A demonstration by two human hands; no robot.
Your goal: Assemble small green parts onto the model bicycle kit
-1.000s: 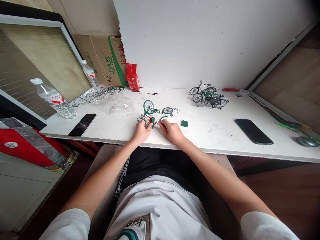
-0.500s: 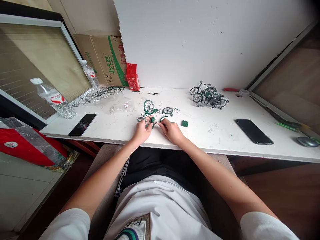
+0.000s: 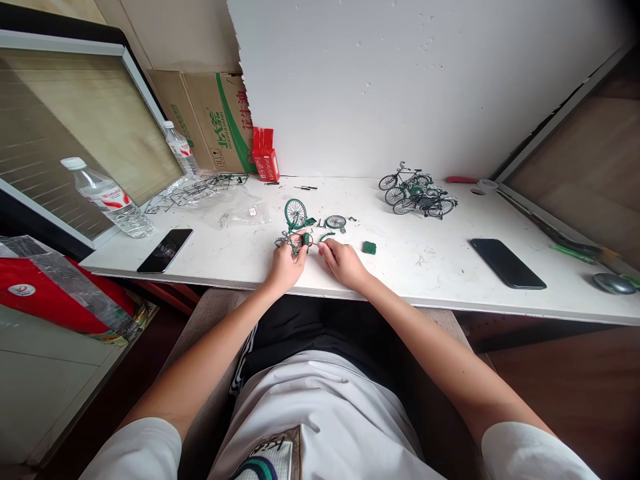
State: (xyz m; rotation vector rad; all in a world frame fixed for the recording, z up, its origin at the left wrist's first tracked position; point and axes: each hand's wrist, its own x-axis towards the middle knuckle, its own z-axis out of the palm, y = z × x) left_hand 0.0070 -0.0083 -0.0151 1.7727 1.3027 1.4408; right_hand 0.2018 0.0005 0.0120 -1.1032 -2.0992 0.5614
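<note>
A green model bicycle (image 3: 296,215), partly built, is gripped by my left hand (image 3: 287,265) near the table's front edge. Its spoked wheel points away from me, and my fingers hide part of the frame. My right hand (image 3: 345,262) is closed in a pinch close to the bicycle's right side. A thin dark piece shows at those fingertips, too small to name. Just beyond the hands lie a loose spoked wheel (image 3: 335,221), a curved green part (image 3: 327,236) and small green bits. Right of my right hand rests a green square part (image 3: 369,247).
Several finished model bicycles (image 3: 417,192) stand at the back right. Phones lie left (image 3: 165,251) and right (image 3: 509,263). Water bottles (image 3: 114,203), plastic bags (image 3: 240,210) with part frames, a red box (image 3: 267,157) and a carton (image 3: 210,123) occupy the left side.
The bicycle's far wheel has shifted slightly left and tilted with my left hand. My right hand has drawn a little to the right, its pinch kept.
</note>
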